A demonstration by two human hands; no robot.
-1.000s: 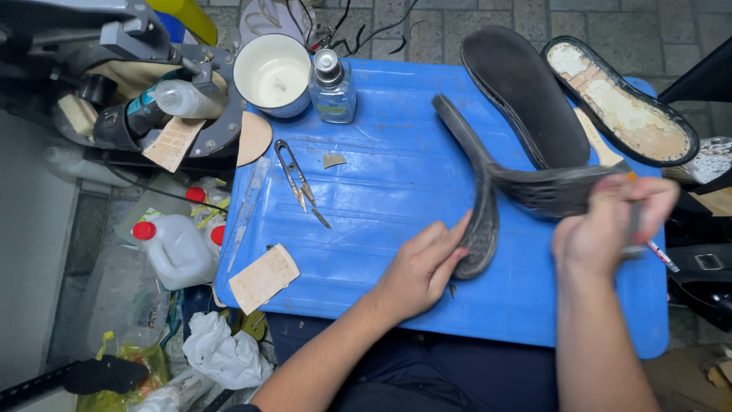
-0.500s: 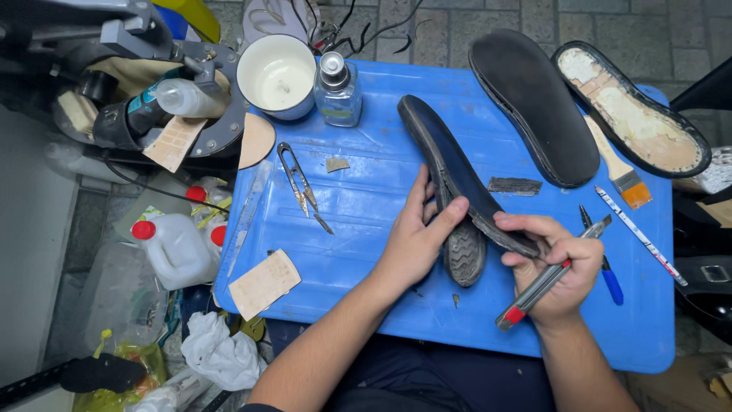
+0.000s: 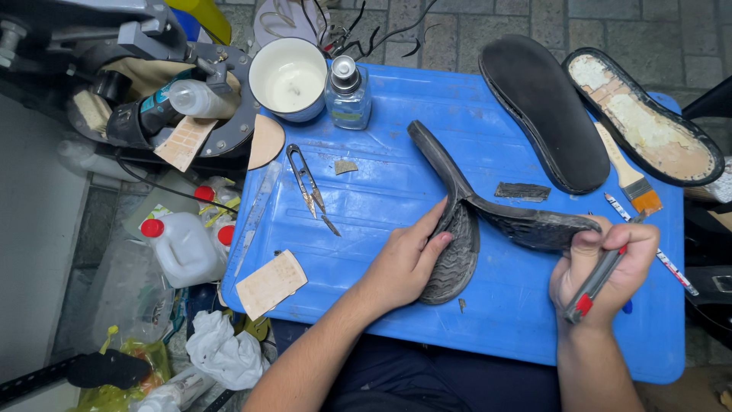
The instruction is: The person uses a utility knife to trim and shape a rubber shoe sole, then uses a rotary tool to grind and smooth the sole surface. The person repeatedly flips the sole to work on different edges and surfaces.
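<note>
A black rubber shoe sole [image 3: 457, 221] lies on the blue plastic table [image 3: 396, 191], its tread layer split from an upper strip. My left hand [image 3: 408, 259] presses the treaded part down with the fingers. The peeled strip [image 3: 534, 225] is pulled to the right by my right hand [image 3: 606, 263], which also grips a grey utility knife with a red end [image 3: 595, 286]. A small dark scrap [image 3: 522, 191] lies just above the strip.
Two more soles [image 3: 545, 107] [image 3: 648, 122] lie at the back right beside a paintbrush [image 3: 629, 175] and a pen [image 3: 656, 252]. Thread snips [image 3: 309, 187], sandpaper [image 3: 271, 284], a white cup [image 3: 290, 76] and a glass bottle [image 3: 347, 95] sit left. Jugs [image 3: 179, 248] stand below the table's left edge.
The sole was flat half a second ago; now my right hand has pulled the upper strip away to the right while my left hand holds the tread down.
</note>
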